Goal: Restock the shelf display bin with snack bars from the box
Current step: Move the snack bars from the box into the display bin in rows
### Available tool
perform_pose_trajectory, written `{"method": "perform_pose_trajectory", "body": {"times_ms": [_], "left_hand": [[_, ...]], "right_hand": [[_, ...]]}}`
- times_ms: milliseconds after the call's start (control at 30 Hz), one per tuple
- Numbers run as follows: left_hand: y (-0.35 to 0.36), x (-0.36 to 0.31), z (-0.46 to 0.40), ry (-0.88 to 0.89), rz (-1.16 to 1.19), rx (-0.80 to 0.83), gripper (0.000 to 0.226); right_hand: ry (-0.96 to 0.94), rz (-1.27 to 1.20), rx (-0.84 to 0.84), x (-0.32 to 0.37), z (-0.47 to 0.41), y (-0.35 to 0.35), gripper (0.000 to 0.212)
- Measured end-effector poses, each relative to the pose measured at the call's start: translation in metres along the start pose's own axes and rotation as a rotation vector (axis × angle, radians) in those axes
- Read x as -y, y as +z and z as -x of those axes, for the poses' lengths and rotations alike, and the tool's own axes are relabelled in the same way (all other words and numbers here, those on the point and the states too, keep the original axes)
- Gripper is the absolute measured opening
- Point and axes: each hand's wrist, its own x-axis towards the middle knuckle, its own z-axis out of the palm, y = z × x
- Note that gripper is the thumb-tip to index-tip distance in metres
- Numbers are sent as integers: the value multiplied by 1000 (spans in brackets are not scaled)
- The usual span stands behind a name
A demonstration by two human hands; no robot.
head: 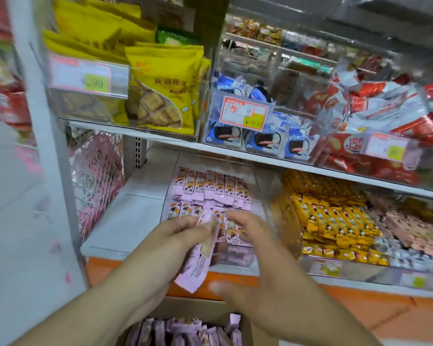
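A bundle of pink snack bars point(198, 255) is gripped in the left hand point(183, 233), just in front of the clear display bin point(260, 206) on the lower shelf point(115, 221). The right hand point(245, 233) is held beside it with fingers loosely spread; because of motion blur, contact with the bars cannot be confirmed. Two rows of bars are already seated in the bin. The placing step is judged to be in hand: the bundle is next to be aligned with the front row and lowered in. More bars are stored in the cardboard box point(210, 308) below.
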Motion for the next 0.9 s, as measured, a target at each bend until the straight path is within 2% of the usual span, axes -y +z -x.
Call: {"method": "perform_pose_trajectory", "body": {"times_ms": [67,133,267,333,433,500,667,767,900], "left_hand": [[2,2,6,5,-10,-36,22],[1,6,9,13,-69,-59,25],[-1,5,19,-17,-30,-36,32],[-4,6,18,-52,84,25,32],[-12,5,15,-65,264,120,48],[-15,5,18,12,193,137,51],[-12,7,18,234,-205,-17,59],[-10,9,19,285,-247,1,59],[-15,8,19,297,-317,158,79]], "right_hand": [[-43,-60,-15,8,9,13,84],[-86,-3,24,11,25,20,94],[-146,37,-43,20,41,20,81],[-168,43,-50,19,40,17,76],[-188,32,-41,14,41,15,71],[-185,65,-30,8,41,15,73],[-182,96,14,6,40,15,103],[-167,107,-12,5,38,13,101],[-163,-5,11,-2,36,4,91]]}}
